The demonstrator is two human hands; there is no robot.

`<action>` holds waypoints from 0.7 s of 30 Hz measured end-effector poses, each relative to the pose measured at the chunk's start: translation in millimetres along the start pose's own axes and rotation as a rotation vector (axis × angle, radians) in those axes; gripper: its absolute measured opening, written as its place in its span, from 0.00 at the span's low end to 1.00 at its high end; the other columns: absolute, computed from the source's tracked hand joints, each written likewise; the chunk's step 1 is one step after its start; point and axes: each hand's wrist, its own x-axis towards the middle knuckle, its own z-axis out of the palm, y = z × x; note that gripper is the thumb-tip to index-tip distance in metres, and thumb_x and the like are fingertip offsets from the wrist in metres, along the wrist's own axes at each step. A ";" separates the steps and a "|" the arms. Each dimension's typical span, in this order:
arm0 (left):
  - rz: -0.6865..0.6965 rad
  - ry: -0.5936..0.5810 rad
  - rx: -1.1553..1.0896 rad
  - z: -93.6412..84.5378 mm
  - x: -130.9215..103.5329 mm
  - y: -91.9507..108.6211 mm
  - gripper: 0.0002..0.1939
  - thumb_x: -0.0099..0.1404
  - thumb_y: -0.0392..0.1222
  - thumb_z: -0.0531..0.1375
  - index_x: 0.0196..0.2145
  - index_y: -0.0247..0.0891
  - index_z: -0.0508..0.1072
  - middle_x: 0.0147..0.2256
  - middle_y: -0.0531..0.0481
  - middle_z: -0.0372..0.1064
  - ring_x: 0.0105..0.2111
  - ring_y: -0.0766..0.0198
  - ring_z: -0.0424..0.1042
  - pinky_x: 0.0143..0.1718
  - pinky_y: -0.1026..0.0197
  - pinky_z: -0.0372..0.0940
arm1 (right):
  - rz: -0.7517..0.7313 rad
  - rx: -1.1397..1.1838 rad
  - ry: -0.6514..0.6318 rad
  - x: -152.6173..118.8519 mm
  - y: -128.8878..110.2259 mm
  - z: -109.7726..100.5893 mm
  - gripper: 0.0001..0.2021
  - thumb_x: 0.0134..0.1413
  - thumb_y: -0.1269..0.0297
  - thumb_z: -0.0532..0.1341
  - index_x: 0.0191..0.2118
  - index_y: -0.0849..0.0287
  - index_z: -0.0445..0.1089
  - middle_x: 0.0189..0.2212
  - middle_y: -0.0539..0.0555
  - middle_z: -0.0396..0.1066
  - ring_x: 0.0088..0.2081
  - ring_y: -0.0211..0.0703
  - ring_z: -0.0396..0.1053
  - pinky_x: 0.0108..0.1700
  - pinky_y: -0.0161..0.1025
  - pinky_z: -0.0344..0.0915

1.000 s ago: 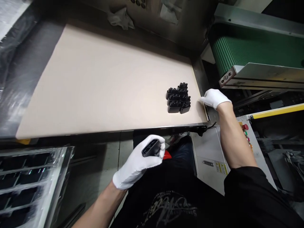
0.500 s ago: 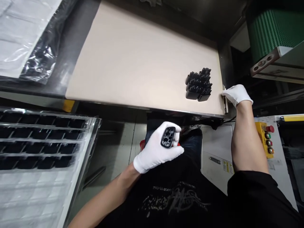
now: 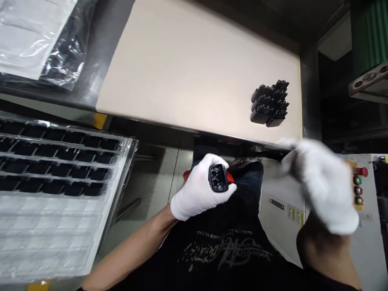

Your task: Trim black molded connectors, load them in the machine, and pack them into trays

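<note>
Near my lap, my left hand (image 3: 200, 188) in a white glove is closed around a small black part (image 3: 218, 178) with rounded holes facing up. My right hand (image 3: 318, 178), also gloved in white, is smeared by motion just beyond the table's right front corner; something dark shows at its fingers, too blurred to name. A cluster of several black parts (image 3: 269, 105) stands on the right side of the beige table surface (image 3: 194, 76).
A clear tray (image 3: 60, 230) with rows of black pieces lies at the left. Plastic bags (image 3: 33, 36) are at the upper left. Right of my lap stands a grey cabinet (image 3: 275, 186), with a control box (image 3: 357, 186) beyond. Green corrugated material (image 3: 370, 36) is upper right.
My right hand has left the table's right edge and come nearer to me. The black part in my left hand has tilted. The view has shifted slightly.
</note>
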 end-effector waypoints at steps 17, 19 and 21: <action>0.185 0.117 0.421 9.8 -10.0 -31.4 0.08 0.61 0.41 0.62 0.39 0.40 0.72 0.35 0.50 0.76 0.32 0.61 0.75 0.36 0.60 0.72 | -0.188 -0.360 -0.373 -20.4 -86.6 52.2 0.16 0.66 0.55 0.62 0.28 0.56 0.74 0.20 0.57 0.66 0.19 0.42 0.58 0.24 0.43 0.43; 0.210 0.118 0.432 10.6 -7.7 -36.7 0.08 0.61 0.39 0.62 0.39 0.40 0.72 0.36 0.49 0.76 0.33 0.61 0.76 0.38 0.60 0.72 | -0.177 -0.380 -0.374 -19.0 -83.9 55.8 0.19 0.69 0.53 0.60 0.28 0.57 0.74 0.20 0.57 0.67 0.19 0.42 0.59 0.25 0.43 0.43; 0.240 0.104 0.439 11.4 -4.7 -42.4 0.08 0.61 0.38 0.62 0.40 0.40 0.72 0.36 0.49 0.76 0.34 0.60 0.76 0.39 0.59 0.72 | -0.178 -0.391 -0.362 -18.3 -78.0 60.3 0.22 0.72 0.51 0.56 0.29 0.58 0.75 0.21 0.58 0.68 0.20 0.41 0.60 0.26 0.43 0.43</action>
